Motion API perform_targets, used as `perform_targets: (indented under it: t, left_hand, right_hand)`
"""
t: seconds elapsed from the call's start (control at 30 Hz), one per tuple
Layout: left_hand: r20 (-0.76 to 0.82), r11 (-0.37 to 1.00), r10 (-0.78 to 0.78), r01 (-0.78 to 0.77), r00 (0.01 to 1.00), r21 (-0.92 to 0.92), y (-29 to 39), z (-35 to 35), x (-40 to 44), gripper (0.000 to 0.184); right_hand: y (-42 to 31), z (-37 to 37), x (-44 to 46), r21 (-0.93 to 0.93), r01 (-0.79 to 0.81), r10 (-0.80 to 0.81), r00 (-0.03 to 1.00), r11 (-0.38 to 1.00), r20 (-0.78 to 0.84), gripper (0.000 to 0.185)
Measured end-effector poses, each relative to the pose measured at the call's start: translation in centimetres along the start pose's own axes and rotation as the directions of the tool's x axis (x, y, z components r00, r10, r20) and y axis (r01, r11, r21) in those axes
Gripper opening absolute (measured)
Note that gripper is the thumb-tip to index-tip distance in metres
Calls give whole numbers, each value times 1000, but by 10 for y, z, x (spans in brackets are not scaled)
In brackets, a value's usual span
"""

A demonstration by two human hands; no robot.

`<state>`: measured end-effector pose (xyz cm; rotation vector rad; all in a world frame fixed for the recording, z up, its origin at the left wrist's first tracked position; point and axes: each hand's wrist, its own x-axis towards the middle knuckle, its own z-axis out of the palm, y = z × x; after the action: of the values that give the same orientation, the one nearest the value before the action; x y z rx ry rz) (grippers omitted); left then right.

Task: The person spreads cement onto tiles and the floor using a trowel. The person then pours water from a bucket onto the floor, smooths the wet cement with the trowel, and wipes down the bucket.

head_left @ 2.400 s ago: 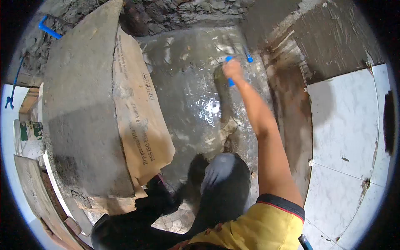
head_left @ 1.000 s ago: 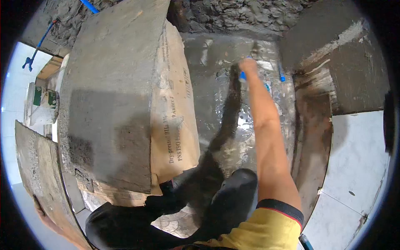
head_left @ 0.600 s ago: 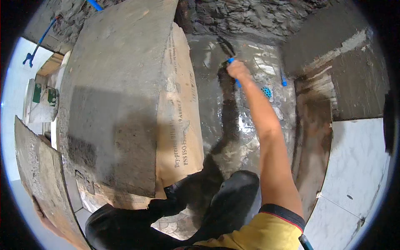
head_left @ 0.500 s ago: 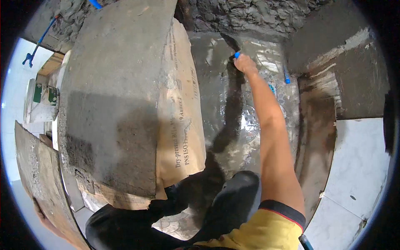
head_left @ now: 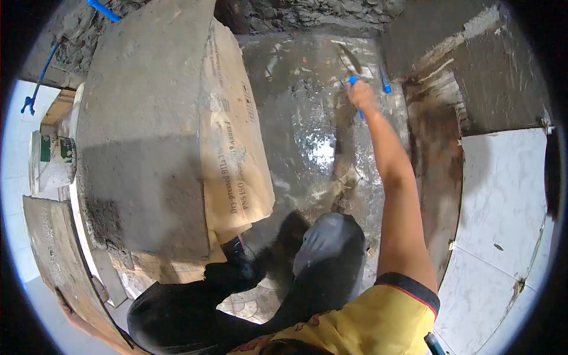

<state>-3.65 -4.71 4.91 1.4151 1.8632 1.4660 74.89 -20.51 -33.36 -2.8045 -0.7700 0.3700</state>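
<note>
My right hand (head_left: 362, 96) is closed around the blue handle of a trowel (head_left: 350, 59), whose narrow metal blade points away from me. The blade is over the wet, grey, mortar-smeared floor (head_left: 290, 112), near its far edge; I cannot tell whether it touches. Down at the lower left, my left hand (head_left: 71, 313) grips the edge of a cement-crusted wooden board (head_left: 56, 254), which stands tilted. Most of that hand's fingers are hidden behind the board.
A cement-covered slab (head_left: 148, 89) with printed cardboard (head_left: 236, 171) along its side fills the left. Rough mortar (head_left: 307, 16) covers the far wall. A blue pipe end (head_left: 386, 83) sticks up at right. White tiles (head_left: 503, 195) and a bucket (head_left: 53, 163) flank the area.
The trowel and my right hand have shifted right, towards the blue pipe end. The camera view has moved slightly. My left hand still holds the board.
</note>
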Motion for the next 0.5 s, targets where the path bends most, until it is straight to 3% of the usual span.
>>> perform_targets:
  t: [0.07,0.13,0.17,0.2,0.23,0.27,0.3,0.37,0.5]
  left_hand:
    - [-14,1000,-17,17,1000,-14,14,14,-9,41]
    - [-45,1000,9,-9,999,9,30,37,-29,41]
    - [-58,999,20,-19,998,26,36,43,-37,41]
    - [-43,997,62,-60,997,43,35,44,-39,42]
    - [-28,993,103,-101,994,59,35,46,-41,43]
    - [14,981,179,-179,984,79,28,44,-36,45]
    - [53,961,255,-259,965,93,24,41,-29,47]
    - [36,980,196,-195,980,-26,17,35,-13,47]
    - [87,976,216,-213,973,-38,32,41,-39,46]
  right_hand:
    - [16,12,-2,16,-70,70,997,997,-17,41]
    - [-5,30,-43,59,38,-39,999,998,27,38]
    - [5,70,-52,50,217,-218,976,975,17,36]
    - [-9,69,-91,35,309,-302,944,950,-132,35]
    - [-29,50,-106,61,166,-172,977,984,125,38]
    - [-35,38,-114,50,137,-145,963,989,229,41]
    - [-38,24,-113,45,162,-168,956,986,241,41]
    - [-42,3,-100,35,220,-222,942,975,253,42]
    - [-61,-4,7,-12,173,-172,984,985,48,36]
